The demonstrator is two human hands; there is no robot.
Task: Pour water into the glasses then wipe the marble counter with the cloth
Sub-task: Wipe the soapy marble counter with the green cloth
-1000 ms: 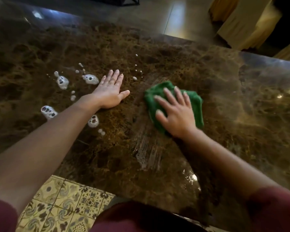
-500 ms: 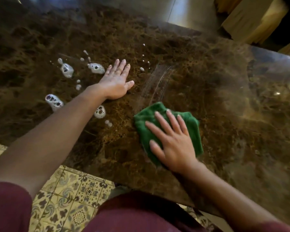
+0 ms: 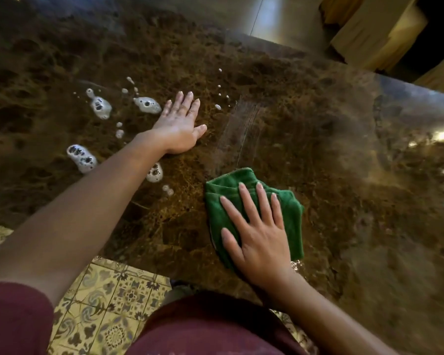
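The green cloth [image 3: 287, 213] lies crumpled near the marble counter's [image 3: 344, 155] front edge; the flat right hand [image 3: 256, 242] hides its middle. The left hand [image 3: 177, 126] rests flat beside foamy puddles [image 3: 100, 106].

Around the counter: floor and furniture

Patterned floor tiles [image 3: 108, 301] show at seven o'clock; a pale draped seat [image 3: 377, 34] stands at one o'clock.

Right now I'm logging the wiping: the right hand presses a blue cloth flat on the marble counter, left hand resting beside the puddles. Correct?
One slip: the head view shows the cloth is green. The right hand, left hand, marble counter and puddles are as stated.
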